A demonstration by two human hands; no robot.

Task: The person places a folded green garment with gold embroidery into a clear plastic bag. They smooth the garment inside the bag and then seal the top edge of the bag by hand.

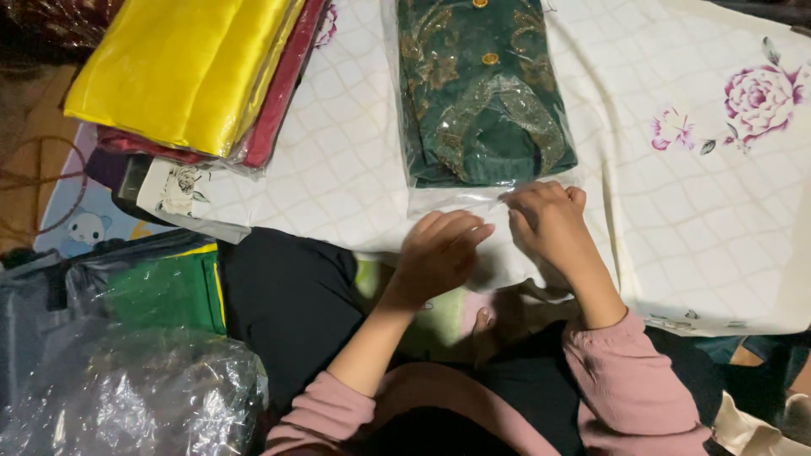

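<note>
- The left hand (439, 253) lies with fingers bent and loosely spread on the open end of a clear plastic bag (456, 198), pressing the film flat; it grips nothing.
- The right hand (549, 221) is curled, its fingertips pinching the edge of the same bag's flap just below the garment.
- Inside the bag lies a folded dark green garment (481, 93) with gold embroidery and round gold buttons, its lower edge just above both hands.
- The bag rests on a white quilted cloth (676, 219) printed with purple roses, which covers the surface in front of the person.
- At upper left, well apart from the hands, sits a stack of bagged fabrics (190, 72), yellow on top and red beneath.
- At lower left are a green bagged item (165, 291) and crumpled clear plastic (144, 393).
- Both arms wear pink sleeves (629, 380).
</note>
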